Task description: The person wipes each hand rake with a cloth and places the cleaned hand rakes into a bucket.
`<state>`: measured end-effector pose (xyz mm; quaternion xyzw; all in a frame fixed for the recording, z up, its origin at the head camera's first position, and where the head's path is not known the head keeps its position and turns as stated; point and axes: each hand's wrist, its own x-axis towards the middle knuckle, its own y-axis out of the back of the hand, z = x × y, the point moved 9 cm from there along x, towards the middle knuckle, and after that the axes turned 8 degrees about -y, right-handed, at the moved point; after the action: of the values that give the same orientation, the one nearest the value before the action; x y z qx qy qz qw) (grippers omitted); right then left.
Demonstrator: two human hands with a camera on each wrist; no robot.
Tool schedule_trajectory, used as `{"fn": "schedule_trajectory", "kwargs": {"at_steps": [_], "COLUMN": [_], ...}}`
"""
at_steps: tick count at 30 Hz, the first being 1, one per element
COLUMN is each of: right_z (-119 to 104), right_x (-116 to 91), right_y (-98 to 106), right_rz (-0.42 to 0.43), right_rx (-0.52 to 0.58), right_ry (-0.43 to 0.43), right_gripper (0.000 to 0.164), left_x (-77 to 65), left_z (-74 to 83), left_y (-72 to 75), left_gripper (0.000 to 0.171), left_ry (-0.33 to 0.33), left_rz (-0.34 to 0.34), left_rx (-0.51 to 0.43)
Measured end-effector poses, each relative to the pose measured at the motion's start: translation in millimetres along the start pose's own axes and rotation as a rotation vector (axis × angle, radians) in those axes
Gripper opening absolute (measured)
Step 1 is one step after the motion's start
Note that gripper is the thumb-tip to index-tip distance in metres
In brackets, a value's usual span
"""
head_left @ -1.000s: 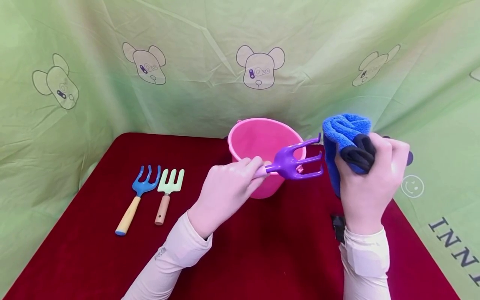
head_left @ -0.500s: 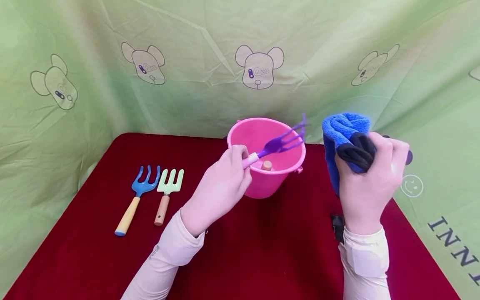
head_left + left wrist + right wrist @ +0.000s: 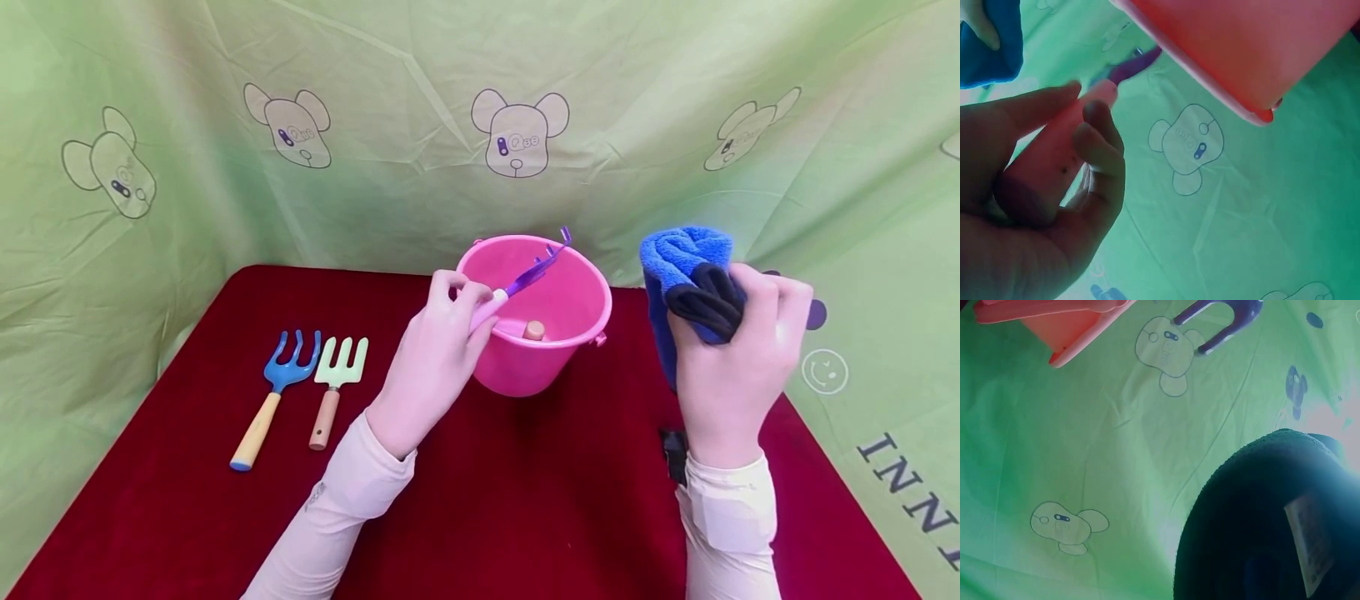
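Observation:
My left hand [image 3: 437,350] grips the pink handle of a small purple hand rake [image 3: 534,273], its tines raised over the mouth of a pink bucket [image 3: 525,367]. In the left wrist view, fingers and thumb curl round that handle [image 3: 1054,156]. The round wooden end [image 3: 534,331] of something pokes up inside the bucket's near rim; what it belongs to is hidden. To the right of the bucket, my right hand [image 3: 738,367] holds a rolled blue towel [image 3: 686,248] with black parts bunched at the fingers. The right wrist view shows its dark underside and a white label [image 3: 1310,544].
On the red-covered table [image 3: 517,500], a blue hand rake [image 3: 277,375] with a yellowish handle lies at the left beside a pale green hand fork [image 3: 341,367]. A black item [image 3: 675,454] is partly behind my right wrist. Green printed fabric [image 3: 405,167] surrounds the table.
My left hand has moved left and turned the purple rake, whose tines swung from pointing right at the towel to pointing up over the bucket. The right hand has barely shifted.

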<state>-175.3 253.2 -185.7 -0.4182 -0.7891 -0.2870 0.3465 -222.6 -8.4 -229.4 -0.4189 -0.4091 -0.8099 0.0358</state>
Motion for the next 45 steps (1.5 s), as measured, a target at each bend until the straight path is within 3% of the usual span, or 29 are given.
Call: {"fn": "schedule_trajectory", "kwargs": {"at_steps": [5,12,15,21,28,31,36,40,45], "right_z": [1,0,1,0,-2,-1,-2,-3,-3], "right_x": [0,1,1,-1,-3,-3,-5,-6,-7], "right_y": [0,-2,-2,-6,-10,-12,-14,-15,-16], "right_rz": [0.000,-0.008,-0.013,-0.046,-0.070,-0.086,-0.108,-0.118,-0.132], "right_rx": [-0.006,-0.001,-0.003,-0.023,-0.027,-0.023,-0.022,-0.029,-0.026], "right_ry": [0.000,-0.006,-0.012,0.011,0.015,-0.005,-0.036,-0.021,-0.018], "right_gripper": [0.037,0.036,0.035,0.035,0.035,0.033,0.034,0.034,0.034], "left_x": [2.3,8.4,13.9,27.1,39.8,43.2,42.3,39.1,33.2], "left_z": [-3.8,-7.0,-10.5,-21.7,-29.6,-32.5,-34.2,-33.6,-33.3], "left_y": [-4.0,0.0,-2.4,-17.0,-28.6,-35.4,-44.7,-51.3,-64.1], "left_gripper": [0.022,0.023,0.029,0.040,0.039,0.037,0.039,0.044,0.055], "left_ry": [0.010,-0.006,-0.017,-0.040,-0.152,-0.165,-0.156,-0.158,-0.154], "left_rz": [0.018,0.109,0.118,0.026,-0.084,-0.147,-0.218,-0.264,-0.373], "left_rx": [-0.051,-0.070,-0.089,-0.100,-0.140,-0.178,-0.184,-0.137,-0.119]}}
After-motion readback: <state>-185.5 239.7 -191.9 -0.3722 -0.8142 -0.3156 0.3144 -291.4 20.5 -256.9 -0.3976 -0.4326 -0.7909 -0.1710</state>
